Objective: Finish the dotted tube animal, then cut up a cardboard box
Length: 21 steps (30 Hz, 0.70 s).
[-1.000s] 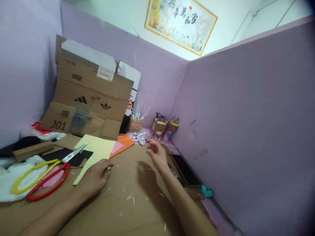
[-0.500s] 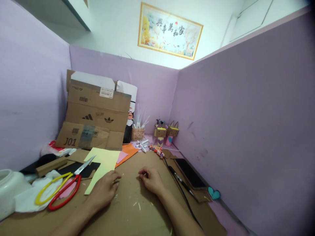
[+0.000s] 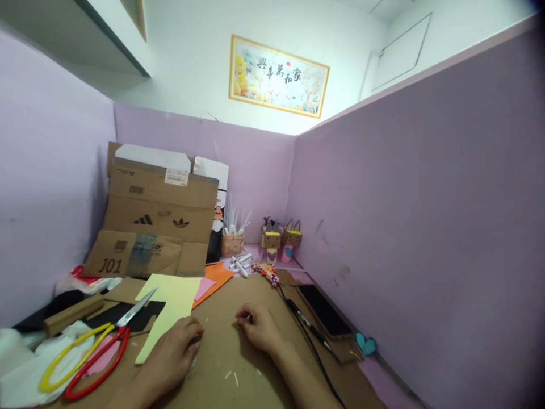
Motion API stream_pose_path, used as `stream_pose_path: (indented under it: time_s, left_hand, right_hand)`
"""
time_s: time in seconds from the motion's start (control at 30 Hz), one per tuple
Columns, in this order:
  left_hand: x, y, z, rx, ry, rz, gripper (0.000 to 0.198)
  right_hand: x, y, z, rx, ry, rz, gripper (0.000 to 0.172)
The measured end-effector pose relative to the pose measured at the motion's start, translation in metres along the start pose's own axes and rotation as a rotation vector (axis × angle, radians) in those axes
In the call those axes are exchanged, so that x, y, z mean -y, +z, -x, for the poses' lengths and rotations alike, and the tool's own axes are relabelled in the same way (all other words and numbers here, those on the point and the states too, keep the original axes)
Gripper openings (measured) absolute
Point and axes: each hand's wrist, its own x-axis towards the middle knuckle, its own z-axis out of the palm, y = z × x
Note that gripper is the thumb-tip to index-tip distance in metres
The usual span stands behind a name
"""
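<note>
My left hand (image 3: 172, 355) rests knuckles-up on the brown cardboard work surface (image 3: 238, 295), its fingers curled at the corner of a pale yellow paper sheet (image 3: 170, 304). My right hand (image 3: 259, 328) lies on the cardboard a little to the right, fingers curled inward with the tips pinched; what is between them is too small to make out. Small paper scraps lie on the cardboard between and below the hands.
Scissors (image 3: 91, 349) with yellow and red handles lie at left on black and white paper. Flattened cardboard boxes (image 3: 157, 221) lean on the back wall. A small basket of paper rolls (image 3: 232, 241), little box figures (image 3: 281, 241), a phone (image 3: 326, 309) and a black cable (image 3: 306, 335) sit at right.
My right hand pulled back from the far side near the small coloured thing and settled on the cardboard with fingers curled. The camera tilted upward; the left hand stayed by the yellow sheet.
</note>
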Motion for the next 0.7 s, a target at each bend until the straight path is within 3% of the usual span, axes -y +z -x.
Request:
stream_pose_path:
  time_s: [0.7]
  left_hand:
    - [-0.012,-0.014,0.0,0.147,0.078,-0.04,0.024]
  right_hand:
    - [0.0,-0.002,-0.002,0.018,0.023,-0.034,0.019]
